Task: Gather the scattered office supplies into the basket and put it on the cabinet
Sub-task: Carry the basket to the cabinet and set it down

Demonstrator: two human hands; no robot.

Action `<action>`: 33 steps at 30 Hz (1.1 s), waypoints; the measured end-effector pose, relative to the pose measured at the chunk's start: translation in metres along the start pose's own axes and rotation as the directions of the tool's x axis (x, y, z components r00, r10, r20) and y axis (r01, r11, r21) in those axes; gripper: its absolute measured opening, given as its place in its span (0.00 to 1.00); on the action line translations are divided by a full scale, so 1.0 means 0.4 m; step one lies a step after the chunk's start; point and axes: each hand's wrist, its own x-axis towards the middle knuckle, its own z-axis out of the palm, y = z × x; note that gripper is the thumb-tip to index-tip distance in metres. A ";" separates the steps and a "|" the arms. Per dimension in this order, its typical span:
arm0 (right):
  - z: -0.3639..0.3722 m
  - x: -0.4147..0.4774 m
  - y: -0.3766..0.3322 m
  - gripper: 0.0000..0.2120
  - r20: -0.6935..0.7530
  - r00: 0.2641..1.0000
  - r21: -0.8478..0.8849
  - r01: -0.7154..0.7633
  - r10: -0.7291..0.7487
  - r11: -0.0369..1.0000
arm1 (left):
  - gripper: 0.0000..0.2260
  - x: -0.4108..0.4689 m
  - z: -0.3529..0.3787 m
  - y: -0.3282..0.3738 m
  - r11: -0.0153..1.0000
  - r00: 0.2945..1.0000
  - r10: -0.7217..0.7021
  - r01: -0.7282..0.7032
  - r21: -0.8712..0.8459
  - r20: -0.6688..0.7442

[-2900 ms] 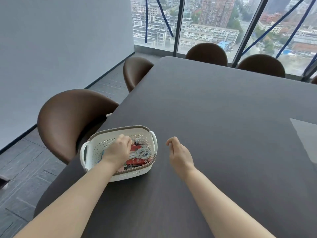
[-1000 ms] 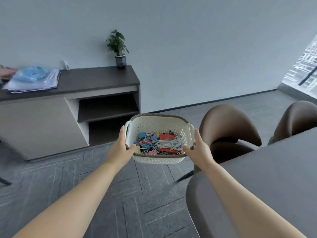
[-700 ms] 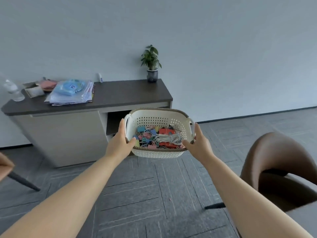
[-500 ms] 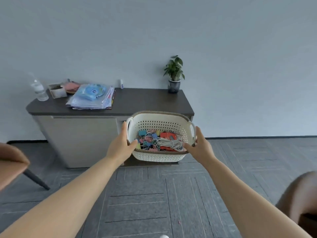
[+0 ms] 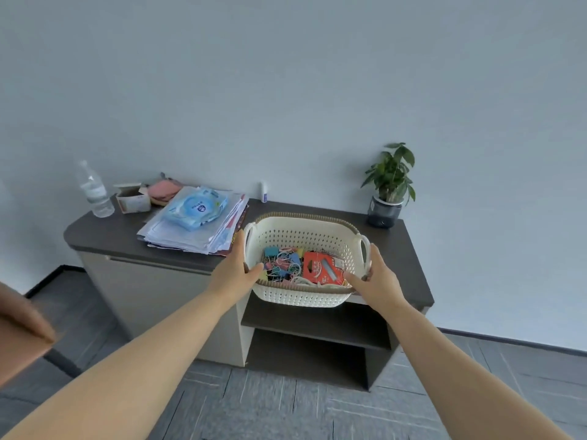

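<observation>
At frame centre, the left hand (image 5: pixel 233 272) and right hand (image 5: pixel 376 282) grasp the basket (image 5: pixel 301 296) of clips (image 5: pixel 282 265) by its ends, over the cabinet (image 5: pixel 409 268).

The dark cabinet top (image 5: pixel 409 258) has bare surface between a stack of papers (image 5: pixel 193 230) on the left and a potted plant (image 5: pixel 389 185) at the back right corner. A white basket (image 5: pixel 301 239) fills most of that gap.

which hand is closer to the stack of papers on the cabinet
Left. The left hand grips the basket end right beside the stack of papers; the right hand holds the far end, nearer the potted plant.
</observation>
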 end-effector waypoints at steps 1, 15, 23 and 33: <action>-0.001 0.048 0.008 0.36 0.010 1.000 -0.003 -0.007 0.007 1.000 | 0.36 0.044 0.018 0.002 1.000 1.000 -0.015 0.015 0.000 0.001; 0.056 0.650 0.153 0.37 0.008 0.983 -0.055 -0.185 0.185 0.981 | 0.36 0.702 0.284 -0.033 1.000 0.986 0.007 -0.002 -0.025 0.165; 0.114 0.909 0.221 0.41 0.013 0.947 -0.083 -0.318 0.320 0.944 | 0.34 0.977 0.392 -0.061 0.999 0.978 0.032 -0.028 -0.024 0.207; 0.113 1.041 0.231 0.41 0.062 0.936 -0.149 -0.335 0.347 0.930 | 0.33 1.070 0.454 -0.067 0.998 0.979 -0.036 0.045 -0.041 0.199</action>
